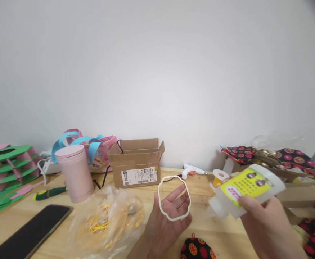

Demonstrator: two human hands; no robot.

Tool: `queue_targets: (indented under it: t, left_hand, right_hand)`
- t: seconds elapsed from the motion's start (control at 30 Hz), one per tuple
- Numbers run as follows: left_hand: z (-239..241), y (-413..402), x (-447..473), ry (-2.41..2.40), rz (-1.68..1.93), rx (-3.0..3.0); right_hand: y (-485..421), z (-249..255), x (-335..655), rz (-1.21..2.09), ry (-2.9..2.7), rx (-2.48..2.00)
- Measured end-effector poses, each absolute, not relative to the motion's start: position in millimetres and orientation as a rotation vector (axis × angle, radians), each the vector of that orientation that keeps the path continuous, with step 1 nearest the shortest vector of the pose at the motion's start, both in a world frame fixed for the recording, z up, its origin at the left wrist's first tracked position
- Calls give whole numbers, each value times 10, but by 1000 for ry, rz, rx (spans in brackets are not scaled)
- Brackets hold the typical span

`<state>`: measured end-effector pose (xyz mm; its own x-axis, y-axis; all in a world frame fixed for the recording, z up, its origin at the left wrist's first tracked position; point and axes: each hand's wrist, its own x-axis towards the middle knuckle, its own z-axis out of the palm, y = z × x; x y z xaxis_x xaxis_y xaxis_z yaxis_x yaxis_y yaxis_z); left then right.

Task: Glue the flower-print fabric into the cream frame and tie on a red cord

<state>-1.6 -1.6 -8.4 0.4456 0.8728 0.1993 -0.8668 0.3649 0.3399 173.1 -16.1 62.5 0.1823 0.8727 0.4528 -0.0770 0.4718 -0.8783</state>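
Note:
My left hand is raised palm up, its fingers partly curled, holding a thin cream-white scalloped frame between thumb and fingers. The palm shows through the frame's hollow middle. In my right hand is a translucent white glue bottle with a yellow label, tilted so that its narrow end points down and left. The bottle's tip is blurred, and it is apart from the frame. Below and between the hands lies a round black patterned fabric piece with a small red loop.
A clear plastic bag with yellow strings lies left of my left hand, beside a phone and a pink tumbler. Behind stand a cardboard box and a white glue gun. A ribbon spool and fabric-filled boxes are right.

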Motion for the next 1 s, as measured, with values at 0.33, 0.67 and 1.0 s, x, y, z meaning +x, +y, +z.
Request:
queue_targets:
  t: [0.33,0.67,1.0]
  left_hand:
    - [-68,-17,-62,-58,1041,442]
    - [-33,-61,-41,94,1034,544]
    - [-16,-55,-18,156,1010,543]
  right_hand:
    - [9,761,2386,-696,-2432,-1123]
    - [199,310,2163,-1439,-2861,-882]
    - [198,-26,2087,-1331,-2834,-916]
